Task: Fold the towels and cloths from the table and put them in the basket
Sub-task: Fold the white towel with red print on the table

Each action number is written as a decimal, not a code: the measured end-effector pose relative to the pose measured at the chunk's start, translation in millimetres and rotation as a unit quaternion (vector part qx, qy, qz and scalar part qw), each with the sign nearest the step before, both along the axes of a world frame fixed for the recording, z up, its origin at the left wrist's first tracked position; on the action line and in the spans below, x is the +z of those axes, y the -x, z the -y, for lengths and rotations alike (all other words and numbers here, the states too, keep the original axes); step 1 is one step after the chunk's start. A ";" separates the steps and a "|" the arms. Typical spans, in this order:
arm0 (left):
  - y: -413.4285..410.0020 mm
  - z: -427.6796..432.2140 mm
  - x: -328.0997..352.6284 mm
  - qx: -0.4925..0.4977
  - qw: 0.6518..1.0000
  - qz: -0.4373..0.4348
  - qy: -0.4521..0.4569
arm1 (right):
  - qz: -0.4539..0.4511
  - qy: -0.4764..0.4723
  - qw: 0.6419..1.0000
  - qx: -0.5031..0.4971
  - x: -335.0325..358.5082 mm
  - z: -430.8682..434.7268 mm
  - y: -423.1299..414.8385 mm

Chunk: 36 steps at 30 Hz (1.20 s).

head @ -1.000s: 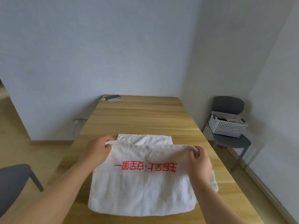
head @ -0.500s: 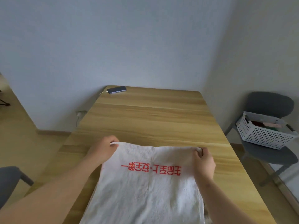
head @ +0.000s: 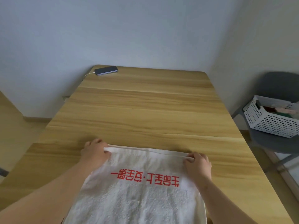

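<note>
Here the left hand (head: 94, 152) and right hand (head: 198, 164) each pinch a far corner of the white towel (head: 137, 199). It lies on the table (head: 145, 110) — the basket (head: 271, 120) sits well apart.

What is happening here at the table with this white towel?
A person is folding a white towel with red print on the wooden table. The left hand grips its far left corner and the right hand pinches its far right corner. The white basket, with some coloured items inside, stands on the grey chair to the right.
</note>
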State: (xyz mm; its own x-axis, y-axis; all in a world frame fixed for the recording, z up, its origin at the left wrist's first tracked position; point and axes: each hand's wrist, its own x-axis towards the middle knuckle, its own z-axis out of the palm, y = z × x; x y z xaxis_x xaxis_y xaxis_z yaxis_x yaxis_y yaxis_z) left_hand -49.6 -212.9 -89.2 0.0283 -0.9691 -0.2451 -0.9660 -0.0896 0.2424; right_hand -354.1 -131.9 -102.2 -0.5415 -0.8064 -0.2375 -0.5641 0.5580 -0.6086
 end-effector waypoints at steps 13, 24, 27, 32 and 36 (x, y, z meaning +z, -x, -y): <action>-9.0 0.6 -1.8 0.011 0.995 -0.102 0.016 | -0.082 -0.007 0.986 0.144 1.0 13.9 6.8; -14.7 -4.5 21.6 0.007 0.983 -0.155 0.094 | 0.079 0.031 0.993 0.077 21.9 9.7 6.7; -16.9 -8.1 48.2 0.008 0.974 -0.182 0.136 | 0.101 0.096 0.989 0.040 49.6 4.5 2.3; -23.3 -13.9 115.4 0.029 0.945 -0.265 0.189 | 0.111 0.201 0.973 -0.003 121.9 -1.1 -5.0; -31.3 -23.3 191.0 0.015 0.912 -0.295 0.284 | 0.110 0.320 0.941 -0.021 194.2 -12.7 -12.5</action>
State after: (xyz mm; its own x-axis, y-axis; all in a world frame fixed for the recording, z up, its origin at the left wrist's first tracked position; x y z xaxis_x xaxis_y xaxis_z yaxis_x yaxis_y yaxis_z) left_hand -18.3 -189.6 101.7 0.0822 -0.9456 0.3149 -0.6508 0.1883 0.7355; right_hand -341.6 -119.2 92.0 -0.5708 -0.8012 0.1795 -0.3713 0.0569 -0.9268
